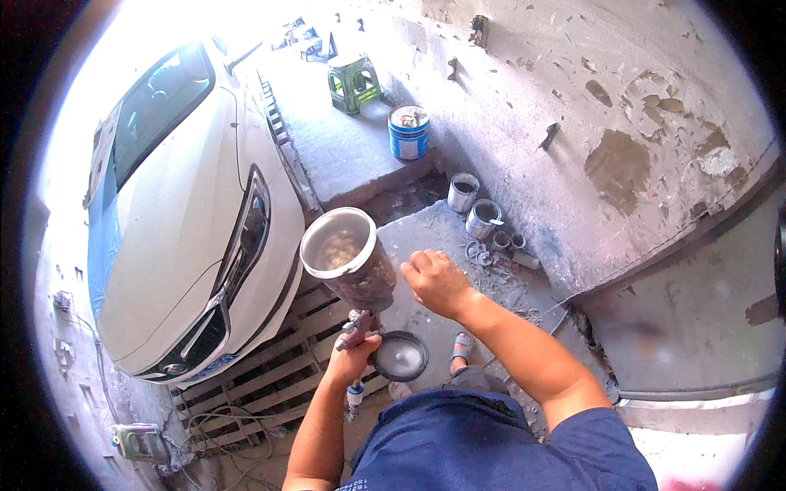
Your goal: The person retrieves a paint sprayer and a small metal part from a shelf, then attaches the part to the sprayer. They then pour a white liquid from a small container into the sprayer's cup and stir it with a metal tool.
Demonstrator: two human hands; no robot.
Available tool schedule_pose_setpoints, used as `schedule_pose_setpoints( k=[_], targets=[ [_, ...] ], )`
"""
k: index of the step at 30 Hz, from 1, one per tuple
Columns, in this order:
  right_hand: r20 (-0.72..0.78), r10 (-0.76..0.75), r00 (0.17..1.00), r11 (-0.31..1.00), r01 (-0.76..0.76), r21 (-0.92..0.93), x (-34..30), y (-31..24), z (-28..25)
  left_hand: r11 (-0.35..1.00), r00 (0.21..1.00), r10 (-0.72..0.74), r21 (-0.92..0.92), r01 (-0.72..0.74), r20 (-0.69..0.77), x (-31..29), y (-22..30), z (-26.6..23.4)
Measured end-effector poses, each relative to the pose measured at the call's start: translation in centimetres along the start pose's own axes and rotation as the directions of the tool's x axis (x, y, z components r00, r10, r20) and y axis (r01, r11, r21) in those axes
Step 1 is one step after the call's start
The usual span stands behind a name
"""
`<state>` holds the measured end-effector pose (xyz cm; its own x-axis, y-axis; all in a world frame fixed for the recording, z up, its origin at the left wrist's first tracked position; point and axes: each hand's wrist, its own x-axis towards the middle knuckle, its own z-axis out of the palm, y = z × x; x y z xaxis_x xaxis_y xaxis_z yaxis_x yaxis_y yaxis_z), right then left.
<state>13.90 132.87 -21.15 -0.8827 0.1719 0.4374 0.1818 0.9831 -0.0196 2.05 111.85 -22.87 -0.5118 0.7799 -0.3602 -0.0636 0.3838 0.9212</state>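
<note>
My left hand (354, 357) is closed round the handle of a paint spray gun (358, 329), held upright in front of me. On top of the gun sits a large open cup (364, 274), white inside, stained dark outside, with a brownish patch showing within. A round black lid (399, 357) with a pale inside is right beside my left hand; whether the fingers hold it I cannot tell. My right hand (436, 283) hovers just right of the cup, apart from it, fingers curled in. What they hold, if anything, is hidden.
A white car (188, 221) stands close on the left above a slatted floor grate (286, 352). Paint cans (463, 193) and small cups (509, 240) line the wall at right. Farther off are a blue bucket (408, 139) and green stool (354, 83). A hose (233, 417) lies lower left.
</note>
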Motion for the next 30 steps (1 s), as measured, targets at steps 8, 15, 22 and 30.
schedule_pose_setpoints(
  k=[8,15,22,30],
  targets=[
    [0.027,0.004,1.000,1.000,-0.003,-0.008,0.0,-0.3,0.1,0.997,0.999,-0.009,0.083,0.006,0.033,0.2,-0.9,-0.5],
    [0.050,-0.007,0.999,1.000,0.006,0.015,-0.1,-0.7,0.2,0.997,1.000,-0.014,0.070,0.013,0.017,-0.6,0.9,-0.1],
    [0.002,-0.036,0.999,0.999,0.036,0.019,0.1,-1.0,-0.5,0.997,1.000,0.003,0.075,-0.003,0.003,-0.6,0.6,-0.1],
    [-0.141,0.163,0.976,0.936,-0.108,0.334,1.2,0.0,-4.9,0.999,0.997,0.027,-0.028,-0.029,-0.065,-0.3,-1.0,-0.9]
  ],
)
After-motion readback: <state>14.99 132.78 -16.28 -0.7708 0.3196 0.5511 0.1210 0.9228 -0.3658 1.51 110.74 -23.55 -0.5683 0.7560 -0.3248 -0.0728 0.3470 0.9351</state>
